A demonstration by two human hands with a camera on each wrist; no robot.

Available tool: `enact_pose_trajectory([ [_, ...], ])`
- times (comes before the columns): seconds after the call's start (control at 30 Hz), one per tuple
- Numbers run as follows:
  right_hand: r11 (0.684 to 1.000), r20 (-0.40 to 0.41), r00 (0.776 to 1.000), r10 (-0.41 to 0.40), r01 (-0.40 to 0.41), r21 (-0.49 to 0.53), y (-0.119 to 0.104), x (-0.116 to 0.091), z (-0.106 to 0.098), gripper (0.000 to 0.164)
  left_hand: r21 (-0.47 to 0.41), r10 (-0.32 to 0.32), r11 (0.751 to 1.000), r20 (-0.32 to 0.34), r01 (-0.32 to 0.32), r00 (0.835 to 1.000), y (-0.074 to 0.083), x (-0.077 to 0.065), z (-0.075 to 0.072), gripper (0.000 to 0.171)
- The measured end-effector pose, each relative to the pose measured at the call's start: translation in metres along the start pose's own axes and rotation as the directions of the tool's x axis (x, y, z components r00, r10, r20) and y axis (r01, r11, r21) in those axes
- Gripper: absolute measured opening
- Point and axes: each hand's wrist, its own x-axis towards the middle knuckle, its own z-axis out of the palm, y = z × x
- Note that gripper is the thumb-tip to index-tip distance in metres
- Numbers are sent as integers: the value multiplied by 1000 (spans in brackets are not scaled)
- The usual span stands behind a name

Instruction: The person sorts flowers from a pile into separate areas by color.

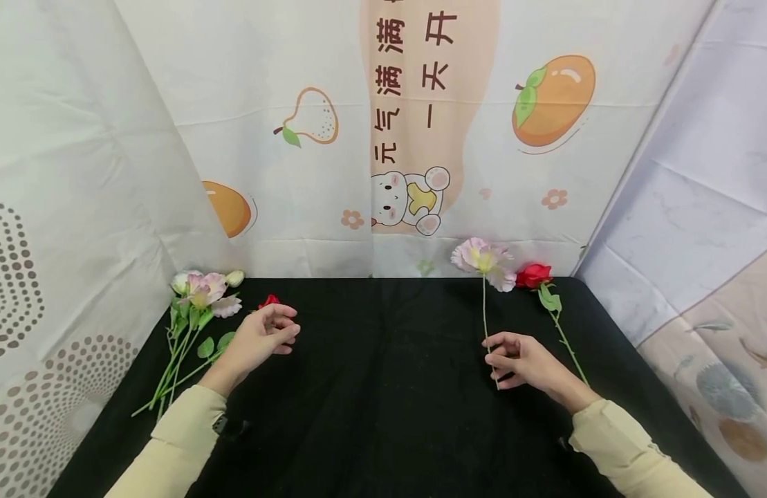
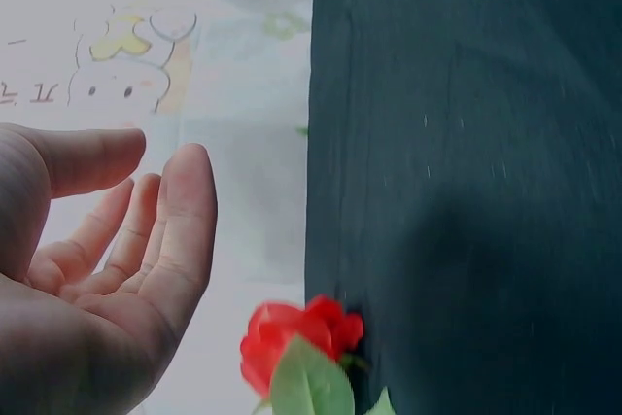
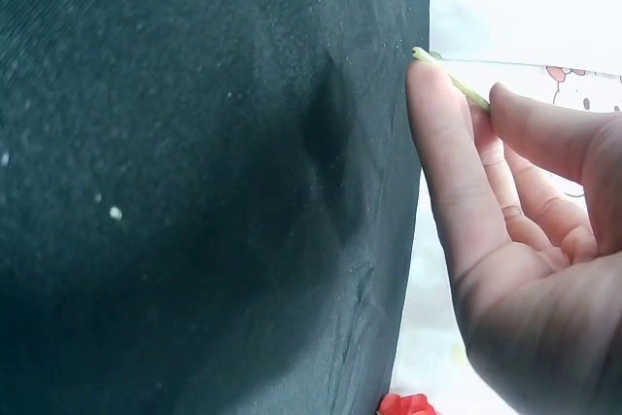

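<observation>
My right hand (image 1: 523,361) pinches the stem of a pale pink flower (image 1: 483,257) between thumb and fingers, and the bloom stands up toward the back curtain. In the right wrist view the cut end of the green stem (image 3: 452,79) pokes past the fingertips. On the left, my left hand (image 1: 261,342) hovers with loosely bent fingers and nothing between them. Just behind it lies a red rose (image 1: 269,300), mostly hidden by the hand in the head view; its red bloom (image 2: 292,337) and a green leaf show below the hand in the left wrist view.
Several flowers, including a pink one (image 1: 205,290) and a white bud (image 1: 235,278), lie bunched at the table's left edge. Another red rose (image 1: 534,275) lies at the right. Black cloth (image 1: 371,387) covers the table; printed curtains (image 1: 283,187) enclose the back and sides.
</observation>
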Motion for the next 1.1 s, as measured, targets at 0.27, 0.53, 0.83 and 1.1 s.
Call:
enact_pose_trajectory([
  [0.27, 1000, -5, 1000, 7, -7, -22, 1, 1, -2, 45, 89, -19, 996, -34, 22, 999, -8, -11, -30, 37],
  [0.53, 999, -6, 1000, 9, -9, -41, 4, 1, -4, 45, 167, -20, 986, -56, 29, 998, -15, -29, -56, 46],
  [0.83, 999, -4, 1000, 19, -19, -40, 6, 0, -9, 45, 266, -3, 963, -89, 27, 996, -24, -40, -78, 41],
  [1.1, 998, -2, 1000, 31, -32, -50, 6, 0, -9, 44, 369, -6, 928, -125, 52, 992, -34, -47, -100, 44],
])
